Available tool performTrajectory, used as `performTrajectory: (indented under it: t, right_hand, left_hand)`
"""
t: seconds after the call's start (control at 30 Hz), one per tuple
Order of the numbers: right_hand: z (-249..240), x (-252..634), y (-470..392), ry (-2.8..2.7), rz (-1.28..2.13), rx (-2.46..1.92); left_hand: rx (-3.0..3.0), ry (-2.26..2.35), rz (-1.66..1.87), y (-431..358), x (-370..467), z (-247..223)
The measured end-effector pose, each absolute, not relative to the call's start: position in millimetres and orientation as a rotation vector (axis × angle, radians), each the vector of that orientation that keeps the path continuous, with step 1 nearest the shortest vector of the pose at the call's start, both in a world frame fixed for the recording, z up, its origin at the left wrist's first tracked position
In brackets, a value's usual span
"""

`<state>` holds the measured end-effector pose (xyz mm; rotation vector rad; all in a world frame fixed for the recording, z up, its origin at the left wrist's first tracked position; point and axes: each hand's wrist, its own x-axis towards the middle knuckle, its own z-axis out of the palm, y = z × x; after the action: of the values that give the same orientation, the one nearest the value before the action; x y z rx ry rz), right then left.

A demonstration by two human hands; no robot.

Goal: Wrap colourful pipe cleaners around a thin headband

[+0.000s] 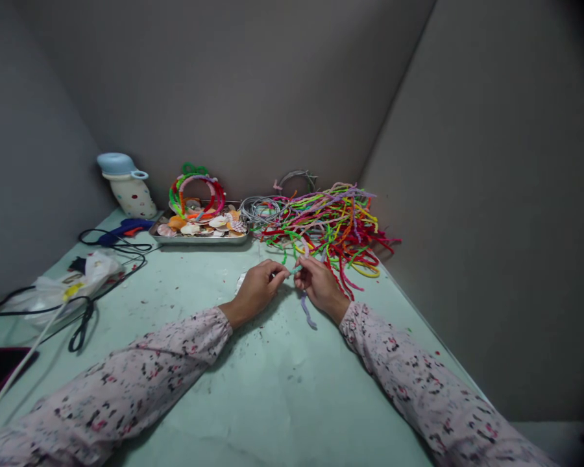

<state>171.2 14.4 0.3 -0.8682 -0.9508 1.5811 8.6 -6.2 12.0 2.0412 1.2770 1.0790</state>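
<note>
Over the middle of the table my two hands come close together, fingertips pinched. Between them runs a short teal-green pipe cleaner (296, 270), with my left hand (257, 289) closed on its left end. My right hand (320, 284) is closed around its other side and also on a lavender pipe cleaner (307, 312), whose tail hangs below the fingers. Whether the two pieces are twisted together is hidden by the fingers. Just beyond my right hand lies a tangled heap of colourful pipe cleaners (331, 217).
A metal tray (202, 240) holds seashells and pipe-cleaner-wrapped rings (214, 188). Grey wire coils (263, 209) lie beside it. To the left are a bottle (132, 194), a blue glue gun (126, 228), black cable (90, 311) and a plastic bag (53, 292). Walls close off the back and right.
</note>
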Motion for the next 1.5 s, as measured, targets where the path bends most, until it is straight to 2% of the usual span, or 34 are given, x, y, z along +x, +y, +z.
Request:
performTrajectory:
  t: [1.5]
  right_hand:
    - [1.0,171.2,14.8,-0.944,1.599,-0.849]
  left_hand:
    - [2.135,1.299,1.134,-10.7,10.4,17.4]
